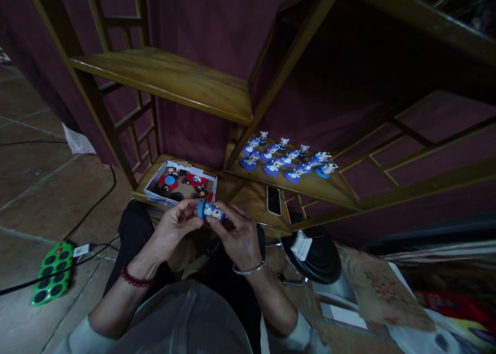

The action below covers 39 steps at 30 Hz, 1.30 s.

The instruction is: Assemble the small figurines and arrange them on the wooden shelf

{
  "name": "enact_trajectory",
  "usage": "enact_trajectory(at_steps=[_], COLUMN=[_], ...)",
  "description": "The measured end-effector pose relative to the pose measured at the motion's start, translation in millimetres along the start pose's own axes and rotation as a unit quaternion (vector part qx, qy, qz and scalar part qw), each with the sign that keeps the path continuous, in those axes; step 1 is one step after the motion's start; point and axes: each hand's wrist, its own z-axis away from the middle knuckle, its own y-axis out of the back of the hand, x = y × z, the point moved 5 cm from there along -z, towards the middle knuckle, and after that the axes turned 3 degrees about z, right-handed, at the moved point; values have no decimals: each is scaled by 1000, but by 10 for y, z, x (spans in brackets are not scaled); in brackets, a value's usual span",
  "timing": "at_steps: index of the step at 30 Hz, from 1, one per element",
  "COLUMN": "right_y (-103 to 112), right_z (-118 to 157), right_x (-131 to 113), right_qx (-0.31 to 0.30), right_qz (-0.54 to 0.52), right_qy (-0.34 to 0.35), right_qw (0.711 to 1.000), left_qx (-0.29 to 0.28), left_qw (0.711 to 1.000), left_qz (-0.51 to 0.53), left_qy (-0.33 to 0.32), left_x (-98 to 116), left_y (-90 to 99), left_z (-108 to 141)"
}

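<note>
A small figurine (pixel 215 212) with a blue round base lies sideways between my two hands, in front of my lap. My left hand (pixel 180 223) grips the blue base at its left end. Fingers and thumb of my right hand (pixel 238 235) close around the figurine's body. Just beyond my hands, an open cardboard box (pixel 180 195) holds several small figures and red and blue round pieces. On the raised wooden shelf (pixel 329 191) to the right stand several purple-and-white figurines (pixel 274 166), with small grey-and-black ones (pixel 283 145) behind them.
A phone (pixel 274 200) lies on the lower wooden shelf. Another wooden shelf (pixel 166 80) juts out above the box. A green power strip (pixel 53 274) with cables is on the floor at left. A black round object (pixel 315 258) stands at right, near cardboard (pixel 382 284).
</note>
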Motion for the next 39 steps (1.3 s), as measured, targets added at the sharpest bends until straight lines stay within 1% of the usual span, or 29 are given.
enact_trajectory(at_steps=[7, 14, 19, 24, 31, 39], right_y=[17, 17, 35, 55, 62, 100], right_z=[13, 7, -24, -43, -42, -61], right_x=[-31, -92, -117, -143, -174, -181], right_qx=[5, -9, -13, -12, -35, -48], right_qz=[10, 34, 47, 58, 94, 101], right_qy=[34, 102, 129, 167, 227, 248], right_qw=[999, 994, 991, 984, 969, 962], left_qx=[13, 19, 20, 17, 10, -4], left_qw=[1000, 999, 999, 998, 997, 996], left_qz=[18, 29, 47, 64, 82, 87], left_qy=[-1, 1, 0, -2, 2, 9], left_x=[-38, -31, -31, -48, -72, -83], left_y=[-1, -18, -32, -41, -52, -82], left_z=[11, 44, 53, 54, 46, 37])
